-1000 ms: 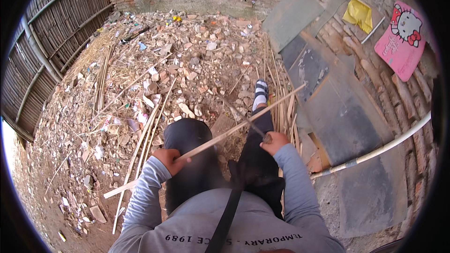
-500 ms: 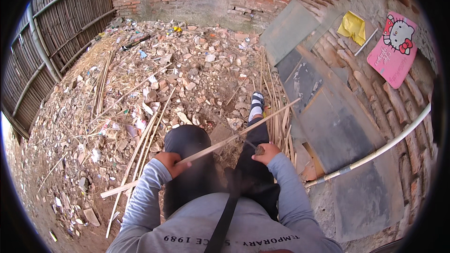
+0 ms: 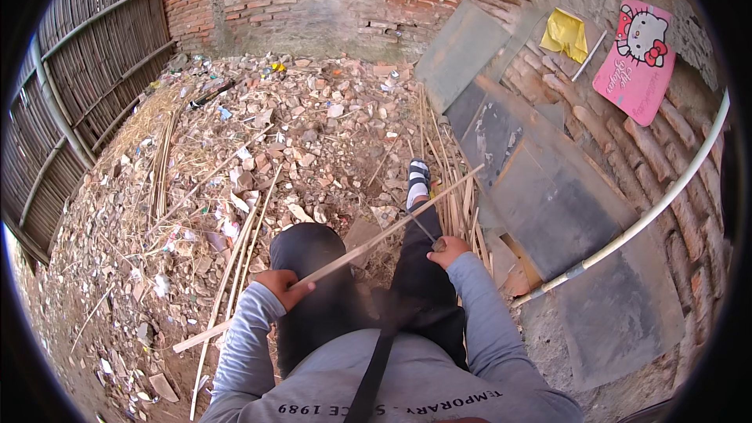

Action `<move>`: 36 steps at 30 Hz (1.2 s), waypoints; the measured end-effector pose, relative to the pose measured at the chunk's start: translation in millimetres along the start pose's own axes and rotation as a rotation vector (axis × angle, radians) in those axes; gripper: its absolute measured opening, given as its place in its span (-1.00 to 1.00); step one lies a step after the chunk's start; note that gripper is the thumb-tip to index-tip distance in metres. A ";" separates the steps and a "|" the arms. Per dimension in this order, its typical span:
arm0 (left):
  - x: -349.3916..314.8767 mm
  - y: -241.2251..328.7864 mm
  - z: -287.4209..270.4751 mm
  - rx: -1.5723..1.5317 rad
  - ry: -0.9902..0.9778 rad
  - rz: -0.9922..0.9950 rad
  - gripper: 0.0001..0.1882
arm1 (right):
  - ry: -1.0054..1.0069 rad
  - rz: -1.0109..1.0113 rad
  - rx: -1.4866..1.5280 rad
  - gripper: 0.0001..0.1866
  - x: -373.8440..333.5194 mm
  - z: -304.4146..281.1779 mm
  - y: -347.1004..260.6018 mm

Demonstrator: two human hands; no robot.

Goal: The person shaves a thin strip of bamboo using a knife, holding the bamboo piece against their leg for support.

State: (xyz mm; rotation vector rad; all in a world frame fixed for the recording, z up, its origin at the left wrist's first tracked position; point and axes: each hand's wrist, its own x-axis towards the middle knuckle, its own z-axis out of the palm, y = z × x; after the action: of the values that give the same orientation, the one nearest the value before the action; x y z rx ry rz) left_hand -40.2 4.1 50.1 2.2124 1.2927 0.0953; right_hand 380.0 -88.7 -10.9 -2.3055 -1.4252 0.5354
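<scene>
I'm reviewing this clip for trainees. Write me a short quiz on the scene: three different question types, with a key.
1. Multiple choice: on which side of the picture is the fence?
A) Left
B) Right
C) Bottom

2. True or false: in the picture, the yellow sheet is to the left of the pink board.

3. Fill the gaps: the left hand holds a long, pale ___, and the right hand a thin ___.

Key: 1 A; 2 true; 3 strip, tool.
</scene>
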 end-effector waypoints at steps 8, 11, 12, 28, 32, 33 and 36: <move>1.0 -1.5 0.1 0.018 -0.016 0.017 -0.38 | -0.111 -0.078 -0.023 -0.55 -14.1 17.1 -11.4; 0.1 -4.9 2.4 -0.002 0.010 0.025 -0.37 | -0.124 -0.057 -0.003 -0.54 -5.7 19.8 -4.4; 0.1 -4.0 2.8 0.001 0.015 0.023 -0.37 | -0.117 -0.049 0.005 -0.54 -4.6 21.5 -4.5; 0.9 -5.1 2.4 0.036 0.024 0.035 -0.40 | -0.057 -0.092 0.055 -0.54 -12.9 29.5 0.6; -2.3 5.4 -4.7 0.014 -0.011 0.004 -0.39 | -0.102 -0.047 0.085 -0.54 -13.7 22.7 1.3; -2.2 5.5 -3.8 0.002 0.000 0.007 -0.39 | -0.112 -0.038 0.074 -0.54 -12.6 21.1 0.1; -1.7 -1.0 0.8 0.022 0.045 0.038 -0.41 | -0.057 -0.066 0.091 -0.57 -13.9 32.4 0.0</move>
State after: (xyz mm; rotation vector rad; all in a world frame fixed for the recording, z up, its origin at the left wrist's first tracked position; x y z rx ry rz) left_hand -41.7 2.7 49.3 2.2657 1.2811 0.1471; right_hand 358.0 -97.6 -37.0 -2.1801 -1.4666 0.6372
